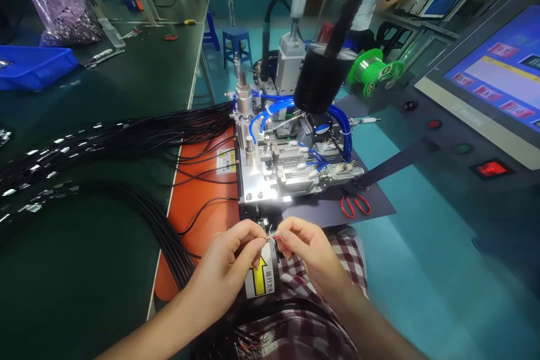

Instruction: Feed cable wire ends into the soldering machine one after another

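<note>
Head view, nearest first: checked cloth [301, 326] covers the person's lap, where coloured wire ends [251, 343] lie bunched. Above it, the left hand [236, 256] and right hand [312, 253] meet, thumb and fingers of each pinching the thin wires [272, 234] between them. Their long axis runs roughly sideways from hand to hand, with one pale strand pointing up and away; the strand count is too small to tell. Just beneath, a white label [270, 278] bears a yellow arrow pointing away from the person. Directly beyond stands a metal machine [253, 185] with blue tubes [346, 132], beside an orange board [219, 218]. Red-handled scissors [356, 206] lie to its right. Black cables [156, 225] sprawl across the dark green table [93, 275] at left. A console screen [502, 76] leans in at right over turquoise floor [405, 253]. Farther back are a green spool [367, 70], a blue stool [237, 39] and a white-shirted co-worker [366, 8].
</note>
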A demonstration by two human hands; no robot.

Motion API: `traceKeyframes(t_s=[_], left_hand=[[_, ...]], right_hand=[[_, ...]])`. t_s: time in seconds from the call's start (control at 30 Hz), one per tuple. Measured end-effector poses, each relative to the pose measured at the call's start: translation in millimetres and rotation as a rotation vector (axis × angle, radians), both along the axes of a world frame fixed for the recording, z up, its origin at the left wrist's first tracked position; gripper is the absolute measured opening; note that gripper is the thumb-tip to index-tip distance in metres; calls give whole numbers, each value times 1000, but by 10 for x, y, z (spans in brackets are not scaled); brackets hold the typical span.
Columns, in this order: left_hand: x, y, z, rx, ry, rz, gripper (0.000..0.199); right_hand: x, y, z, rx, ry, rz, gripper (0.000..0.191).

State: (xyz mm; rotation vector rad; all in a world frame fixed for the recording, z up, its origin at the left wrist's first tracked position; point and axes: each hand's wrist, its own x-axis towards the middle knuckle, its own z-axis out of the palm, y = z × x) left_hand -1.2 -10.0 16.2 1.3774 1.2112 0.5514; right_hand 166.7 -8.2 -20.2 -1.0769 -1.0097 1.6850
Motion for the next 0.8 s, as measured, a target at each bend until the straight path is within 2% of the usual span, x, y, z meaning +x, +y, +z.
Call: traceKeyframes(t_s=[0.17,0.37,0.53,0.7,0.8], left_hand=[[16,6,-30,27,3,22,18],[52,-17,5,92,-11,19,14],[76,5,0,-45,-102,120,15],[85,47,10,-276,-177,190,22],[90,59,26,-303,-182,207,23]], right_hand=[[-92,-97,-30,57,-116,-67,18],[-117,-145,-53,152,-190,-88,17],[-100,-136,-9,219,-304,-78,17],[-64,-110,17,157,-291,-33,18],[-20,-79,25,114,-235,-32,16]])
